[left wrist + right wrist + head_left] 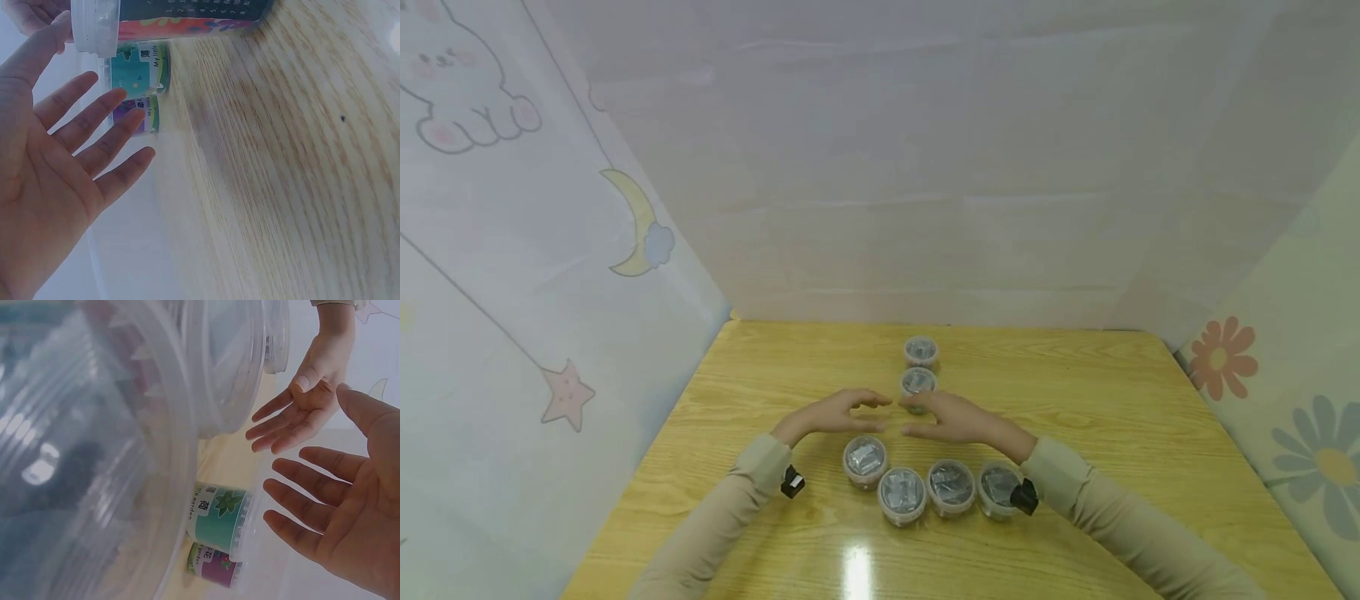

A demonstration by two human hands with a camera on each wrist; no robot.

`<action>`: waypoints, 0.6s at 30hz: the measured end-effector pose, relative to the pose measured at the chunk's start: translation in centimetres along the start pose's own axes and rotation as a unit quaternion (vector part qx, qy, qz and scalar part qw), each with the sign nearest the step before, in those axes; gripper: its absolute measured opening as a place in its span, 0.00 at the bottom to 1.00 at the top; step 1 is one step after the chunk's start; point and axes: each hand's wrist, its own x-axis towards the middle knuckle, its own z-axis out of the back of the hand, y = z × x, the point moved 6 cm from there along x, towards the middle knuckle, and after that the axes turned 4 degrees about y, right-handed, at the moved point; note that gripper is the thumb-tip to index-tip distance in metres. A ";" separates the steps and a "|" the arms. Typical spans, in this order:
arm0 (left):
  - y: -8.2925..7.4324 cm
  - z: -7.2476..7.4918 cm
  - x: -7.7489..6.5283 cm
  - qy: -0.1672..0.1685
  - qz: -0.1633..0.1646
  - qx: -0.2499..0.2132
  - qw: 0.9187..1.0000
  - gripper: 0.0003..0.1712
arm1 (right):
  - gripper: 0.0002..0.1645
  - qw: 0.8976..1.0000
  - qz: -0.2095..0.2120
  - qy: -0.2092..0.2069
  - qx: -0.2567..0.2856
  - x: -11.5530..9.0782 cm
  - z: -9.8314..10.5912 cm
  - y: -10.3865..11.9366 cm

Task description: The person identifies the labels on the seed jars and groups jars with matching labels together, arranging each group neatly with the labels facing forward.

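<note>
My left hand (833,413) and right hand (961,419) hover over the middle of the table, fingertips facing each other with a small gap. Neither holds anything; in the wrist views the left fingers (103,147) are spread and the right fingers (306,500) reach out loosely. Just below the left hand sits a round lidded plastic tub (865,461). More such tubs stand near the right forearm: one (902,494), another (951,487) and a third (997,487) partly covered by the wrist camera. Behind the right fingertips is a teal-labelled tub (219,515).
Farther back, behind the teal one, stands a purple-labelled tub (921,351). All the tubs are upright on the wooden table (760,550). A pale sheet wall (955,250) rises at the table's back edge, with printed sheets on both sides.
</note>
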 end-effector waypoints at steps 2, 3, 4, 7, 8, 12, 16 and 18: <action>0.0 -0.1 -0.2 0.006 0.007 -0.005 1.000 0.34 | 0.37 1.000 0.001 0.003 -0.005 0.1 -0.1 0.1; 0.0 -0.1 -0.3 0.009 0.011 -0.008 1.000 0.34 | 0.38 1.000 0.002 0.004 -0.005 0.1 -0.1 0.2; 0.0 -0.1 -0.4 0.012 0.013 -0.010 1.000 0.34 | 0.38 1.000 0.001 0.006 -0.004 0.1 -0.1 0.3; 0.0 -0.2 -0.5 0.017 0.017 -0.011 1.000 0.34 | 0.38 1.000 -0.002 0.010 0.002 0.1 -0.1 0.4; -0.1 -0.2 -0.5 0.018 0.018 -0.010 1.000 0.34 | 0.39 1.000 -0.003 0.011 0.002 0.1 -0.1 0.5; -0.3 -0.1 -0.6 0.022 0.017 -0.002 1.000 0.34 | 0.39 1.000 -0.006 0.014 -0.004 0.1 -0.1 0.6; -0.4 -0.1 -0.7 0.034 0.021 0.009 0.999 0.36 | 0.38 1.000 -0.013 0.016 -0.013 0.3 -0.1 0.8; -0.4 -0.1 -0.8 0.041 0.026 0.012 0.999 0.37 | 0.36 1.000 -0.015 0.015 -0.018 0.3 -0.2 0.9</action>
